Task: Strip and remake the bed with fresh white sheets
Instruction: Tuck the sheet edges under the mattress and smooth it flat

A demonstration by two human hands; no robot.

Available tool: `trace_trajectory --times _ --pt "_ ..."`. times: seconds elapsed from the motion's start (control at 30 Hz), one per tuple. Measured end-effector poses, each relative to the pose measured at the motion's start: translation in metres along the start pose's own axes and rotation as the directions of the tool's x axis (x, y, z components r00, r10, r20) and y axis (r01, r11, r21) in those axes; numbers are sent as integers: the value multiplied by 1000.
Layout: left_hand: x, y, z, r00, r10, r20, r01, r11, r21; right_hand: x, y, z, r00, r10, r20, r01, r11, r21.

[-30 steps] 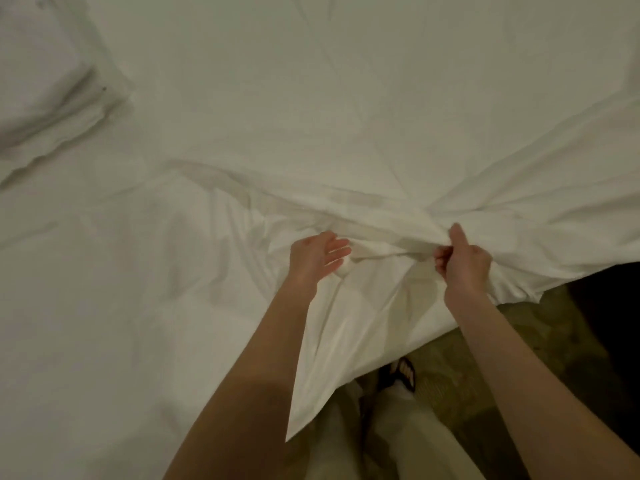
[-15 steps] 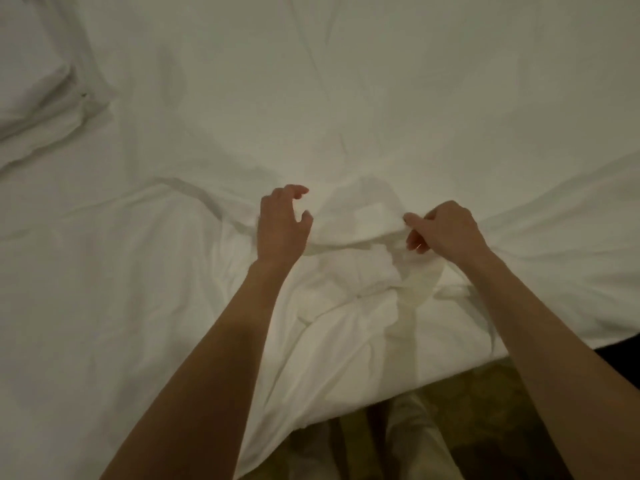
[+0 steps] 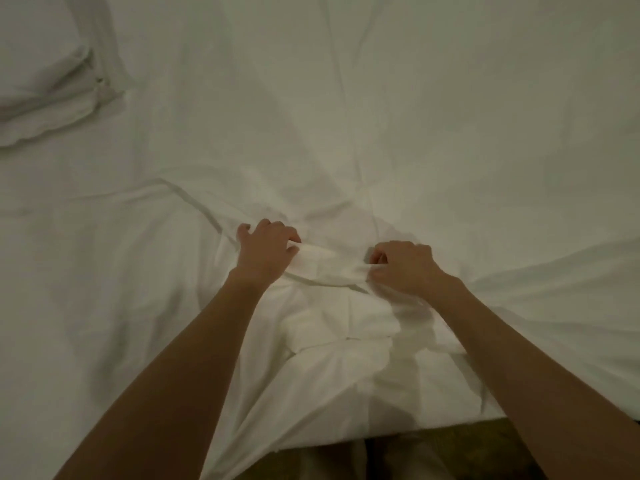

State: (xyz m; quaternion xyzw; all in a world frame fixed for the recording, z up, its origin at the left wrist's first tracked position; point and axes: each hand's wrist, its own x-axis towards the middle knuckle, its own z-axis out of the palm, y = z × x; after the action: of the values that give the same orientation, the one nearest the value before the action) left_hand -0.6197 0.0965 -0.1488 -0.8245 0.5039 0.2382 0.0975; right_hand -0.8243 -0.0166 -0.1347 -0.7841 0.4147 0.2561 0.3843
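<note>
Floor: dark patterned floor (image 3: 485, 441) shows below my wrists, at the bed's near edge.
Sheet: white sheet (image 3: 346, 341) lies bunched between and under my forearms and spreads flat beyond my knuckles.
Left hand: my left hand (image 3: 265, 252) pinches a fold, thumb against fingers.
Right hand: my right hand (image 3: 403, 266), near the left, is curled round the same ridge.
Handling: I judge it light, limp and a little slippery; grip the hem, not the loose middle.
Pillow: a pillow (image 3: 41, 81) sits far beyond my left hand.
</note>
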Motion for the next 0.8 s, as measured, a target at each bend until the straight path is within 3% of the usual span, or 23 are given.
trace_trajectory --times 0.17,0.3,0.4,0.57,0.67,0.73,0.8 --pt "14 -35 -14 995 -42 -86 40 999 -33 9 10 -16 967 -53 -249 99 979 179" --pt "34 -64 -28 994 -74 -86 67 994 -83 21 -2 -22 996 -93 -11 90 925 370" --pt "46 -72 -37 998 14 -61 -26 978 -206 33 -15 -25 996 -67 66 32 899 436" --pt "54 -85 -39 977 186 107 -140 930 -340 57 -19 -43 969 -95 228 32 964 265" --pt "64 -93 -41 975 202 89 -157 919 -363 78 -17 -65 999 -52 -13 54 960 275" --pt "75 -95 -47 982 185 40 -155 908 -390 91 -14 -80 980 -23 -197 72 966 249" --pt "86 -97 -54 983 179 -27 -175 897 -406 102 -13 -93 954 -46 -296 97 982 161"
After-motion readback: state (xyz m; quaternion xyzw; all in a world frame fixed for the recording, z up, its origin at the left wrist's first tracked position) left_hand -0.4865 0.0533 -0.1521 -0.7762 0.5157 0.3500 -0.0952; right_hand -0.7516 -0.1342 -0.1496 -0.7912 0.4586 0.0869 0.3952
